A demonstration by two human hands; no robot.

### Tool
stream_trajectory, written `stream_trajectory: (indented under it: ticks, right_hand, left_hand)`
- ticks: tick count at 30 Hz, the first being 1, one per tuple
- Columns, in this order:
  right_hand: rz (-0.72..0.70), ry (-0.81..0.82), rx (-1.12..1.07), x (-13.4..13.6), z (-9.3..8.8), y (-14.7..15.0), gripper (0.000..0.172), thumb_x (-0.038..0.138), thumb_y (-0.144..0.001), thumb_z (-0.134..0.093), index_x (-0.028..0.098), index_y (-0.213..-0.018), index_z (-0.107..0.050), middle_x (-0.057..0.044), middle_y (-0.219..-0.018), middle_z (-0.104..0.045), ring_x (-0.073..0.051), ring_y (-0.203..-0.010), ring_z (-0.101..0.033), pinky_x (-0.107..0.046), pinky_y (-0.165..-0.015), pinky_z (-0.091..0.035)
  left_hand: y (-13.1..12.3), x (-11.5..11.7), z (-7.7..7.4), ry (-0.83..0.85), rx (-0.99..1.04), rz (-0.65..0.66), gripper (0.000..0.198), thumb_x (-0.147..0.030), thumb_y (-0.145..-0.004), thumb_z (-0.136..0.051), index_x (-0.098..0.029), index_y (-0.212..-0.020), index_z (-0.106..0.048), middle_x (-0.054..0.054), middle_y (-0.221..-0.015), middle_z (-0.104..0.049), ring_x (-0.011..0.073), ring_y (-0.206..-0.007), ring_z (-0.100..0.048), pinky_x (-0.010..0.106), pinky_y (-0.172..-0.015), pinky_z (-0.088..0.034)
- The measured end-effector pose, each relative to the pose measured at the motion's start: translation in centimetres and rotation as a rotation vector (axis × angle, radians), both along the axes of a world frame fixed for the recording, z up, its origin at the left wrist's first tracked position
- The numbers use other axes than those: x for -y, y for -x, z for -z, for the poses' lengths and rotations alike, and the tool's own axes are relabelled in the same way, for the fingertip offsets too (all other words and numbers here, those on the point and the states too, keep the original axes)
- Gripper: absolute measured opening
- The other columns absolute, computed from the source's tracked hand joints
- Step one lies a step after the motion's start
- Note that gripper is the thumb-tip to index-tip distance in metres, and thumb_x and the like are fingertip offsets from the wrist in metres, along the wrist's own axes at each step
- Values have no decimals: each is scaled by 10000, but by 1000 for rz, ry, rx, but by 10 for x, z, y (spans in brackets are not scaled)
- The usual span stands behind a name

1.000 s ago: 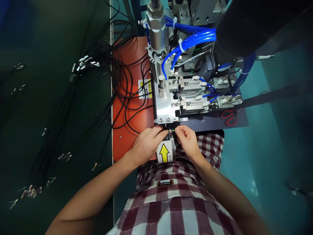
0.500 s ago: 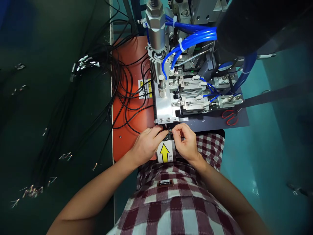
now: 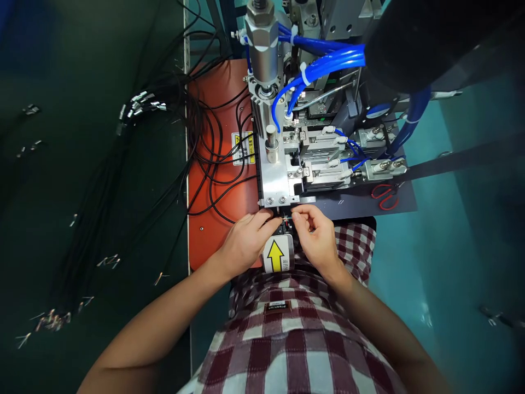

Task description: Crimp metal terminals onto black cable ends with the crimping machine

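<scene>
At the front of the metal machine (image 3: 275, 183), my left hand (image 3: 246, 241) is closed, thumb and forefinger pinched at the end of a black cable (image 3: 221, 217) that runs in from the left. Small thin wires (image 3: 286, 219) stick out just beyond those fingertips, over a dark fixture. My right hand (image 3: 318, 238) is closed just right of the wires, its thumb and forefinger drawn together; whether a wire is between them is too small to make out. Below the fingertips is a white plate (image 3: 279, 265) with a yellow arrow.
Looped black cables lie across the orange-red panel (image 3: 213, 241), with a warning label (image 3: 243, 149). More cables with bare wire ends (image 3: 53, 320) and metal connectors (image 3: 141, 104) spread over the dark surface at left. Red-handled scissors (image 3: 385, 196) rest at right. Blue air hoses (image 3: 334, 59) arch above.
My right hand has shifted slightly right, away from the left fingertips, so more of the thin wires shows between them. My left hand stays in place.
</scene>
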State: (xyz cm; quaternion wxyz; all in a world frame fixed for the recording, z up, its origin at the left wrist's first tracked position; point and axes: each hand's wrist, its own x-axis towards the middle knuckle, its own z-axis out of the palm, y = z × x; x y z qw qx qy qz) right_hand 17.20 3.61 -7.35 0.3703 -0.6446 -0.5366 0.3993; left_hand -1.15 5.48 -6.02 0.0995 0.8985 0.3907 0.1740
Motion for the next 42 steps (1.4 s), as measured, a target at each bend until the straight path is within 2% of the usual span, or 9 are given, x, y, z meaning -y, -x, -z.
stream_trajectory:
  ticks: [4,11,16,21,28,33,37,39,42]
  right_hand:
    - [-51,-88,203,-3,-8,8,129,310,-870,-601,201,-820,-648,18,-611,-536,-136,-563,-485,-270,-563,-378]
    - [-51,-207,173,-8,1,10,115,226,-846,-577,202,-734,-591,26,-597,-490,-130,-552,-464,-266,-555,-387]
    - [33,-50,-104,-3,10,10,110,268,-851,-570,195,-768,-569,34,-625,-489,-109,-525,-427,-246,-514,-366]
    - [132,130,-404,2,13,13,148,325,-828,-578,187,-779,-557,29,-644,-523,-107,-521,-452,-237,-501,-387]
    - [68,28,-274,1,12,11,142,318,-868,-564,194,-799,-559,33,-645,-518,-109,-542,-446,-239,-517,-373]
    - [107,158,-392,-2,12,10,155,323,-831,-583,182,-771,-560,34,-629,-516,-101,-520,-434,-233,-494,-364]
    - [136,265,-493,-4,14,6,204,367,-804,-616,176,-753,-566,59,-563,-456,-84,-461,-363,-223,-435,-301]
    - [155,280,-523,-4,16,3,236,400,-802,-621,172,-758,-575,69,-536,-428,-77,-432,-330,-220,-409,-266]
    - [111,226,-487,0,18,2,248,417,-830,-608,169,-830,-619,42,-597,-499,-84,-444,-387,-225,-412,-301]
  left_hand:
    - [0,0,1,-21,17,10,308,-107,-916,-405,-122,-1098,-652,127,-959,-636,203,-816,-620,317,-710,-533]
    - [0,-1,2,-1,23,10,312,-106,-909,-403,-128,-1095,-651,128,-962,-637,206,-830,-619,321,-714,-531]
    - [0,-1,0,-2,22,8,292,-101,-904,-425,-116,-1073,-663,122,-941,-639,196,-784,-620,308,-686,-532]
    - [0,-1,-1,34,12,0,309,-120,-917,-410,-137,-1095,-663,123,-966,-637,196,-808,-628,314,-709,-542]
    - [0,-2,0,8,31,13,294,-126,-926,-403,-131,-1076,-656,119,-963,-638,191,-816,-629,304,-702,-547]
    - [-1,-2,0,-12,48,16,274,-108,-918,-422,-111,-1073,-647,118,-954,-641,192,-820,-625,298,-704,-548]
    - [0,-2,0,-10,61,23,269,-111,-917,-429,-102,-1075,-646,123,-961,-636,196,-839,-624,297,-716,-546]
    - [0,-2,0,-4,62,28,265,-114,-917,-433,-105,-1079,-643,119,-967,-634,194,-845,-621,290,-721,-542]
    - [0,-2,0,-3,64,32,270,-115,-919,-427,-109,-1083,-641,117,-973,-629,193,-854,-619,290,-731,-536]
